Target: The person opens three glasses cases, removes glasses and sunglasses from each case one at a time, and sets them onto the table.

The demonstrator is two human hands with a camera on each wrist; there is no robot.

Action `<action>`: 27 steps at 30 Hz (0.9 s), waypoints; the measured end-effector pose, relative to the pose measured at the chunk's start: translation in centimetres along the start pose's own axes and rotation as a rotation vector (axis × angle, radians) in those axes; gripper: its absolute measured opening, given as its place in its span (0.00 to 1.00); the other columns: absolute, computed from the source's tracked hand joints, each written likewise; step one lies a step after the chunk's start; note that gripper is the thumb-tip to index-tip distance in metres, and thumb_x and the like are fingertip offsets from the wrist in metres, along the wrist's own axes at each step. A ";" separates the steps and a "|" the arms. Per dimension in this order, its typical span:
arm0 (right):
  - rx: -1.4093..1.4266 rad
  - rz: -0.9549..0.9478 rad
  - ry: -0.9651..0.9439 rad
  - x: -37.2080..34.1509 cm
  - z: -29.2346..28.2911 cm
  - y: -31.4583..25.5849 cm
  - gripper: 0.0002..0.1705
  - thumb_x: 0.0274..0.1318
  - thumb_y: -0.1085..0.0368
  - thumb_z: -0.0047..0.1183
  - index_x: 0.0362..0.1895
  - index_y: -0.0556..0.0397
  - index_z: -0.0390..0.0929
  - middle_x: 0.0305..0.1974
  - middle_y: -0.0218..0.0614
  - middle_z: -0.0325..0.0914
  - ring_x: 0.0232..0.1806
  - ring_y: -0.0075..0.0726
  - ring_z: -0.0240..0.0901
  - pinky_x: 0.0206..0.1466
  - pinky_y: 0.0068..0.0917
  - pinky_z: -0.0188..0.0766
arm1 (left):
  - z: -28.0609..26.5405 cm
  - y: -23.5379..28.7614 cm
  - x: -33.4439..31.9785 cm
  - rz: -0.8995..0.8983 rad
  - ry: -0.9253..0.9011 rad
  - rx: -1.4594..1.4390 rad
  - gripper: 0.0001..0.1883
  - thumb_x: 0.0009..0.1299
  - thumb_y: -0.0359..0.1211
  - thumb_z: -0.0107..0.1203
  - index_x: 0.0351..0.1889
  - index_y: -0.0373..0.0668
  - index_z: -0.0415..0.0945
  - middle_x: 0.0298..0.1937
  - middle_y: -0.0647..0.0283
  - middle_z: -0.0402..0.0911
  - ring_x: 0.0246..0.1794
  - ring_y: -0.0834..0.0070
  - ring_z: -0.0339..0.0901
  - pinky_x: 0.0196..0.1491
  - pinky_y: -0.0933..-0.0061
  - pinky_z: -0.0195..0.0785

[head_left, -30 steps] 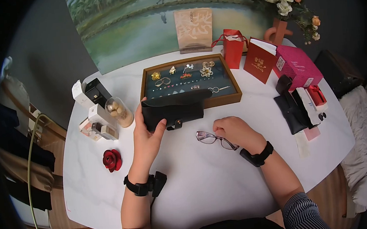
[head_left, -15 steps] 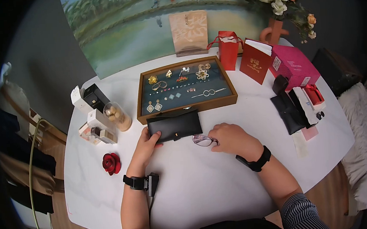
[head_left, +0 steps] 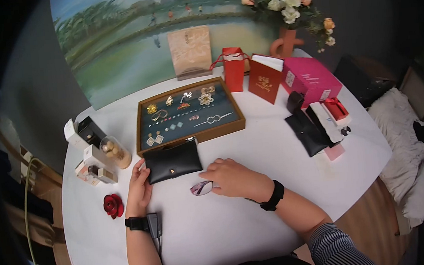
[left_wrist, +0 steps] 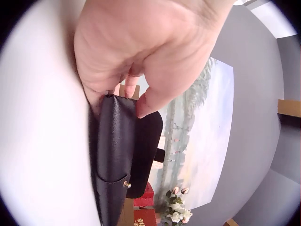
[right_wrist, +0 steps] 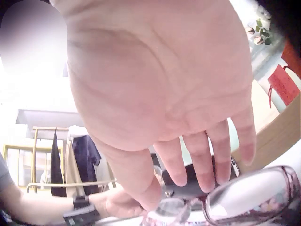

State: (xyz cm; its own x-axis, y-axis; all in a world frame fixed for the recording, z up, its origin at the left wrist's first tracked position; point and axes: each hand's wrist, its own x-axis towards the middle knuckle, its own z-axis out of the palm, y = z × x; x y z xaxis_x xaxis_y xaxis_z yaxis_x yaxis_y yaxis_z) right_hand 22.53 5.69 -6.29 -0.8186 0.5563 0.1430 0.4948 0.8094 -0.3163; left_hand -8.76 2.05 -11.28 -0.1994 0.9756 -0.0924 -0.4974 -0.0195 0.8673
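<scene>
Left hand [head_left: 137, 188] pinching black case [head_left: 173, 161] just before jewellery tray [head_left: 222, 131], some fingertips hidden, right hand [head_left: 238, 180] loosely spread over glasses [head_left: 201, 188], one lens covered, contact hard to tell.

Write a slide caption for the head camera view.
Left hand gripping a black case, right hand by patterned eyeglasses, near a framed jewelry display.
</scene>
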 end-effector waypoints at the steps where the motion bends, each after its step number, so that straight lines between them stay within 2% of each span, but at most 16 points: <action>1: 0.110 -0.030 0.133 -0.2 -1.1 -0.2 0.17 0.48 0.66 0.57 0.45 0.53 0.79 0.40 0.42 0.78 0.49 0.48 0.71 0.53 0.40 0.68 | 0.0 0.0 -0.1 0.010 -0.002 0.007 0.21 0.74 0.23 0.44 0.64 0.40 0.61 0.56 0.58 0.75 0.54 0.74 0.73 0.60 0.72 0.66; 2: 0.218 -0.066 0.268 -0.3 -2.1 -0.2 0.15 0.49 0.65 0.56 0.43 0.54 0.80 0.40 0.42 0.78 0.48 0.49 0.72 0.53 0.42 0.69 | 0.1 0.0 -0.1 0.023 0.006 0.013 0.20 0.74 0.23 0.44 0.64 0.39 0.61 0.56 0.58 0.75 0.55 0.74 0.73 0.61 0.73 0.65; 3: 0.242 -0.037 0.293 -0.5 -3.6 0.6 0.17 0.49 0.65 0.58 0.45 0.55 0.79 0.41 0.44 0.78 0.49 0.51 0.72 0.54 0.42 0.68 | 0.1 0.0 -0.1 0.028 0.012 0.010 0.20 0.74 0.23 0.44 0.64 0.39 0.61 0.56 0.59 0.75 0.55 0.75 0.73 0.61 0.75 0.65; 5: 0.140 0.115 0.475 -1.8 -5.3 3.3 0.13 0.48 0.67 0.58 0.41 0.56 0.78 0.41 0.46 0.78 0.48 0.52 0.72 0.53 0.43 0.70 | -0.5 -0.2 0.1 0.033 0.013 -0.002 0.20 0.74 0.24 0.44 0.63 0.38 0.61 0.56 0.60 0.75 0.54 0.77 0.72 0.61 0.76 0.64; 8: -0.125 0.443 0.470 -4.8 -8.3 8.8 0.11 0.48 0.66 0.59 0.36 0.56 0.77 0.40 0.46 0.76 0.49 0.52 0.73 0.51 0.42 0.72 | -1.5 -0.6 0.6 0.055 -0.035 -0.043 0.19 0.74 0.24 0.44 0.63 0.37 0.62 0.56 0.61 0.75 0.52 0.80 0.72 0.61 0.78 0.64; 11: -0.316 0.733 0.346 -8.3 -9.4 14.9 0.18 0.48 0.64 0.61 0.45 0.55 0.75 0.44 0.49 0.75 0.53 0.55 0.70 0.55 0.43 0.69 | -1.2 -0.6 0.7 0.059 -0.008 -0.034 0.18 0.75 0.25 0.44 0.62 0.37 0.62 0.56 0.61 0.75 0.51 0.81 0.73 0.60 0.79 0.64; 14: -0.371 0.890 0.216 -10.3 -10.6 16.6 0.31 0.45 0.64 0.63 0.56 0.56 0.69 0.47 0.55 0.75 0.51 0.60 0.72 0.53 0.45 0.72 | -0.5 -0.4 0.4 0.080 0.008 -0.018 0.17 0.75 0.25 0.43 0.61 0.37 0.63 0.56 0.61 0.75 0.51 0.80 0.73 0.60 0.78 0.65; 16: -0.384 0.908 0.140 -11.1 -9.9 18.4 0.31 0.43 0.64 0.64 0.54 0.53 0.67 0.44 0.52 0.75 0.50 0.57 0.74 0.51 0.47 0.74 | -0.6 -0.4 0.5 0.067 -0.008 -0.032 0.17 0.75 0.25 0.41 0.61 0.36 0.63 0.56 0.59 0.75 0.53 0.78 0.73 0.61 0.77 0.64; 17: -0.403 0.925 0.063 -11.0 -9.7 18.8 0.37 0.44 0.61 0.63 0.60 0.52 0.64 0.46 0.53 0.76 0.51 0.57 0.73 0.51 0.45 0.74 | -0.5 -0.3 0.5 0.063 0.008 -0.042 0.17 0.74 0.23 0.40 0.60 0.36 0.62 0.57 0.57 0.75 0.56 0.75 0.73 0.62 0.75 0.64; 18: -0.401 0.915 0.063 -10.9 -9.1 19.0 0.37 0.44 0.61 0.63 0.60 0.52 0.64 0.46 0.53 0.76 0.51 0.57 0.73 0.51 0.45 0.74 | -0.4 -0.4 0.5 0.070 0.017 -0.041 0.17 0.74 0.23 0.40 0.60 0.36 0.62 0.57 0.57 0.75 0.56 0.75 0.73 0.62 0.75 0.64; 21: -0.531 0.872 -0.142 -9.7 -8.9 17.1 0.50 0.45 0.52 0.63 0.72 0.48 0.55 0.48 0.53 0.77 0.54 0.57 0.71 0.54 0.42 0.73 | 0.1 -0.6 0.6 0.088 0.041 0.005 0.17 0.72 0.21 0.40 0.59 0.36 0.63 0.57 0.57 0.74 0.57 0.73 0.72 0.63 0.74 0.63; 22: -0.528 0.863 -0.143 -9.5 -8.8 16.8 0.50 0.45 0.52 0.63 0.72 0.48 0.55 0.48 0.53 0.77 0.54 0.57 0.71 0.54 0.42 0.73 | 0.3 -0.5 0.6 0.091 0.050 0.008 0.17 0.72 0.21 0.40 0.59 0.36 0.63 0.57 0.57 0.74 0.57 0.73 0.72 0.63 0.74 0.63; 24: -0.541 0.727 -0.110 -9.2 -8.3 16.3 0.52 0.44 0.50 0.65 0.72 0.46 0.54 0.49 0.54 0.76 0.54 0.56 0.71 0.53 0.42 0.73 | 0.3 -0.6 0.7 0.110 0.066 0.067 0.17 0.72 0.21 0.40 0.59 0.36 0.64 0.56 0.58 0.73 0.57 0.74 0.71 0.63 0.75 0.63; 25: -0.480 0.729 -0.087 -8.8 -8.2 15.5 0.54 0.42 0.53 0.67 0.73 0.45 0.52 0.52 0.56 0.71 0.53 0.59 0.71 0.53 0.41 0.73 | 0.2 -0.5 0.8 0.126 0.059 0.074 0.17 0.72 0.21 0.40 0.59 0.37 0.65 0.55 0.60 0.72 0.57 0.75 0.70 0.63 0.75 0.62; 26: -0.478 0.722 -0.091 -8.5 -8.1 14.8 0.54 0.42 0.53 0.67 0.73 0.45 0.52 0.52 0.56 0.71 0.53 0.59 0.71 0.53 0.41 0.73 | 0.0 -0.5 0.8 0.126 0.068 0.075 0.17 0.72 0.21 0.40 0.59 0.37 0.65 0.55 0.60 0.72 0.57 0.75 0.70 0.63 0.75 0.62; 27: -0.348 0.703 -0.037 -8.4 -8.0 14.1 0.55 0.40 0.56 0.68 0.73 0.44 0.51 0.53 0.57 0.69 0.52 0.61 0.71 0.53 0.41 0.73 | 0.0 -0.5 0.9 0.125 0.072 0.102 0.17 0.72 0.22 0.41 0.59 0.37 0.65 0.56 0.61 0.72 0.58 0.75 0.69 0.63 0.74 0.62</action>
State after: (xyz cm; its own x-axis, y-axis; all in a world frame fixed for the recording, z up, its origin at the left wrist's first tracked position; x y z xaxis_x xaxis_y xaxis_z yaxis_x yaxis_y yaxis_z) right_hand 38.68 13.93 -4.41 -0.2855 0.9583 -0.0148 0.9584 0.2854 -0.0083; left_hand -8.67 2.90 -11.76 -0.3162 0.9486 -0.0120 -0.3775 -0.1142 0.9189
